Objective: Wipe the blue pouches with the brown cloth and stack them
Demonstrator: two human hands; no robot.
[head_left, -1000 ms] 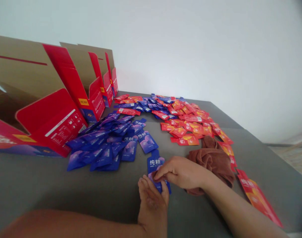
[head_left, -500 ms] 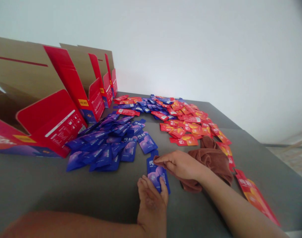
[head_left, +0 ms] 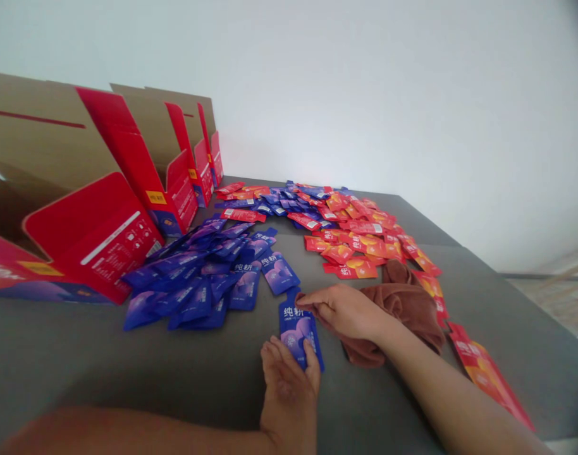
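Note:
A blue pouch [head_left: 296, 328] with purple fruit lies on the grey table, its spout end pointing away. My left hand [head_left: 289, 385] holds the pouch's near end between thumb and fingers. My right hand [head_left: 343, 311] grips a brown cloth [head_left: 407, 303]; a cloth-covered fingertip touches the upper part of the pouch, near its white lettering. The rest of the cloth lies bunched under and beside my right wrist. Just left of the pouch is a heap of blue pouches [head_left: 198, 278], with a single blue pouch [head_left: 278, 272] at its right edge.
Open red boxes [head_left: 94, 240] with brown cardboard insides stand in a row at the left. Red and orange pouches [head_left: 360, 243] spread across the back and right of the table [head_left: 175, 366], mixed with blue ones at the back. A white wall rises behind.
My right hand, with the cloth, has shifted slightly upward on the pouch, and more of the white lettering shows. My left hand stays on the pouch. The view has moved a little.

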